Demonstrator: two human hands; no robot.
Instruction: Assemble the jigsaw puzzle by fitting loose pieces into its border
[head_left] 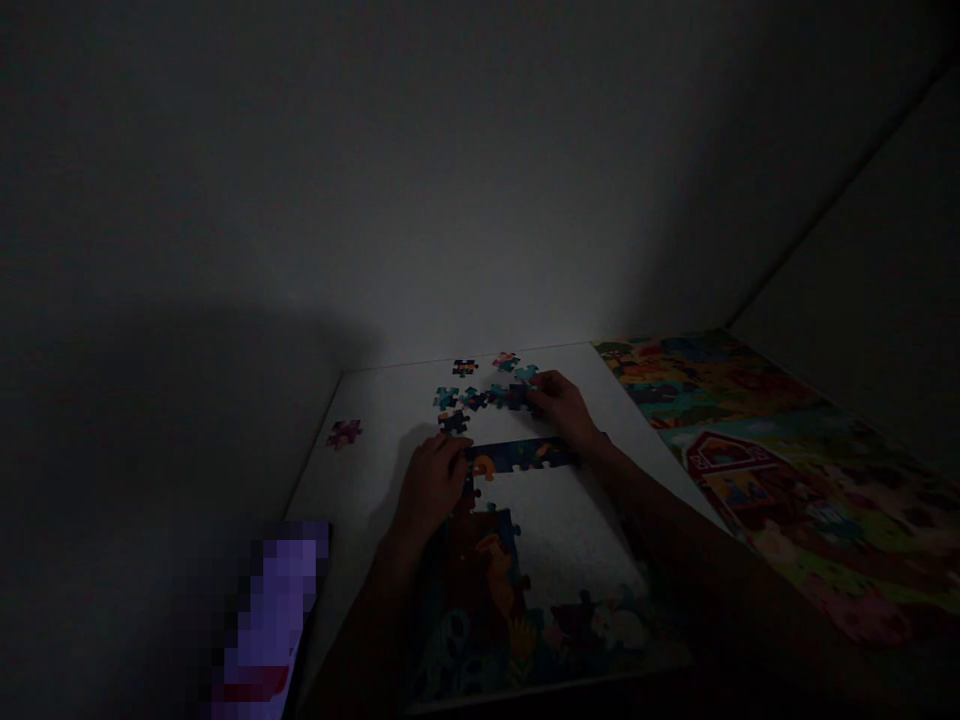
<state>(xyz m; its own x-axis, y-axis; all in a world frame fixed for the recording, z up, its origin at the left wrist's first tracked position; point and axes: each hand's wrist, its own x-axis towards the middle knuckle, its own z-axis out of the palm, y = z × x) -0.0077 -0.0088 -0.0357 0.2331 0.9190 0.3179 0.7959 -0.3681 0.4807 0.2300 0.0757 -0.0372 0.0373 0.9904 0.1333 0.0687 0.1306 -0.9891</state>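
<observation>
In the dim light a partly assembled jigsaw puzzle lies on a white tabletop. Its joined pieces form a top strip, a left side and a bottom part around a bare middle. My left hand rests at the upper left corner, fingers bent downward and touching the puzzle's edge. Beyond the top strip, my right hand has its thumb and fingers closed on a dark blue puzzle piece among the loose ones. Several loose puzzle pieces lie close together there, mostly blue and teal. My right fingers partly cover that group.
A purple puzzle piece lies alone on the left. On the right is a colourful farm picture with a red barn. A blurred-out purple screen stands at the lower left. The table meets a pale wall behind.
</observation>
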